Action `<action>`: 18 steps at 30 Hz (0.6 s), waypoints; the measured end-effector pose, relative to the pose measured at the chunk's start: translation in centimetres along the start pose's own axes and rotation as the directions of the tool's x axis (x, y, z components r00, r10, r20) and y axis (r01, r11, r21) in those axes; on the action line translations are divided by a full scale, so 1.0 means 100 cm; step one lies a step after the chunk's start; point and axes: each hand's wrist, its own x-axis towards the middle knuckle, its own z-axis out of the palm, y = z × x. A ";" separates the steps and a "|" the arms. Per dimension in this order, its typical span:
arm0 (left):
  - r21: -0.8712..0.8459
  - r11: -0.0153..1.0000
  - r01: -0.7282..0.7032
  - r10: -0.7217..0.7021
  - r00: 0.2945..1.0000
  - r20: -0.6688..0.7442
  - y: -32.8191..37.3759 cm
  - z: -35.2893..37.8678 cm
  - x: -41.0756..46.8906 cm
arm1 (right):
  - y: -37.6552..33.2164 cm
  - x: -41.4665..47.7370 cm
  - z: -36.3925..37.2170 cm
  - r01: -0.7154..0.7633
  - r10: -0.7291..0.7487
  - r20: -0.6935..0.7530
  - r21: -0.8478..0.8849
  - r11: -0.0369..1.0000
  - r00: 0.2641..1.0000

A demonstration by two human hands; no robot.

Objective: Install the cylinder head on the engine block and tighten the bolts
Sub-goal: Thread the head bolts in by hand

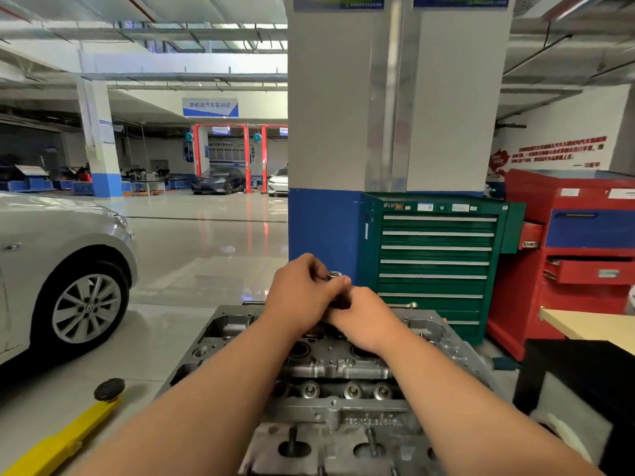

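Observation:
The grey metal cylinder head (338, 369) lies in front of me, with valve springs, bores and studs showing on top. Both hands are over its far end. My left hand (299, 292) curls around the top of an upright tool; a small silver socket end (334, 275) sticks out beside its thumb. Just below and to the right, my right hand (366, 317) grips the lower part of the same tool, whose shaft is hidden by the fingers. I cannot see the bolt under it. A chrome tool tip (410, 305) peeks out beyond the right hand.
A green tool cabinet (434, 255) and a red one (580, 249) with open drawers stand behind. A silver car (58, 269) is at the left. A yellow lift arm (65, 438) with a black pad lies on the floor. A tan table corner (591, 326) is at the right.

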 end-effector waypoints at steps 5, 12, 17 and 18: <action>0.031 0.988 -0.148 0.146 0.987 0.065 -0.014 0.001 -0.012 | 0.005 -0.001 -0.003 -0.004 0.002 0.028 0.069 0.998 1.000; -0.014 0.998 -0.062 0.062 0.997 0.037 -0.016 0.004 -0.011 | 0.002 0.004 0.005 0.002 -0.004 -0.070 -0.022 1.000 0.998; 0.010 0.991 -0.136 0.135 0.985 0.110 -0.017 -0.001 -0.012 | 0.000 0.000 -0.001 0.003 -0.004 0.013 0.025 1.000 1.000; -0.003 0.992 -0.123 0.123 0.984 0.127 -0.016 -0.001 -0.013 | 0.001 0.000 -0.002 -0.002 0.002 0.008 0.019 1.000 1.000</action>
